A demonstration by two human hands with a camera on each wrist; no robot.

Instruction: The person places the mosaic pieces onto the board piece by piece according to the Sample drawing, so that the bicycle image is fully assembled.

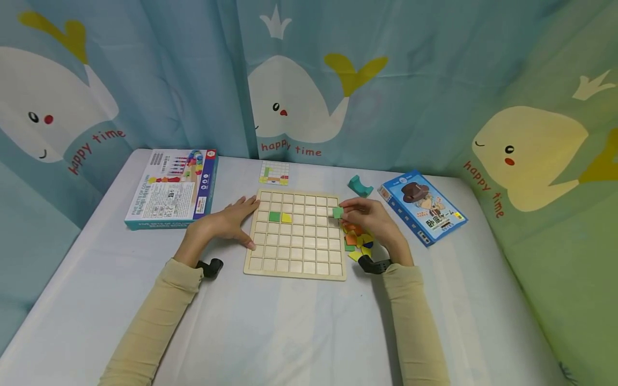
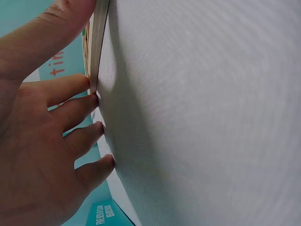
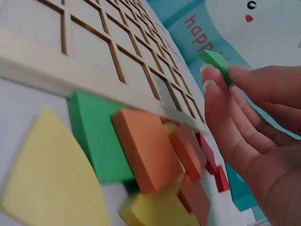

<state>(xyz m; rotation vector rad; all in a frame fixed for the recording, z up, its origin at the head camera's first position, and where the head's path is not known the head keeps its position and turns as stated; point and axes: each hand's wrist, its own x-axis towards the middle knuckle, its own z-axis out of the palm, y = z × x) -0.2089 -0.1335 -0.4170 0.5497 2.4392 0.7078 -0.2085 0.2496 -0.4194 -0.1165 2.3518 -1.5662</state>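
A pale wooden grid board (image 1: 294,271) lies flat on the white table. A green square tile (image 1: 274,216) and a yellow tile (image 1: 287,217) with one rounded side sit in neighbouring cells of it. My left hand (image 1: 226,221) is spread at the board's left edge, thumb and fingertips touching the rim, as the left wrist view also shows. Between thumb and fingertips my right hand (image 1: 374,219) pinches a small green tile (image 3: 216,61), raised by the board's upper right edge. Below that hand lies a loose pile of tiles, with orange (image 3: 146,148), green (image 3: 101,136) and yellow (image 3: 54,174) pieces.
Behind the board lies a pattern card (image 1: 274,173) with a coloured grid. A teal curved piece (image 1: 360,186) rests at the back right, beside a blue game box (image 1: 425,206). Another box (image 1: 172,188) lies at the left. A whale-print curtain (image 1: 299,96) hangs along the table's far side.
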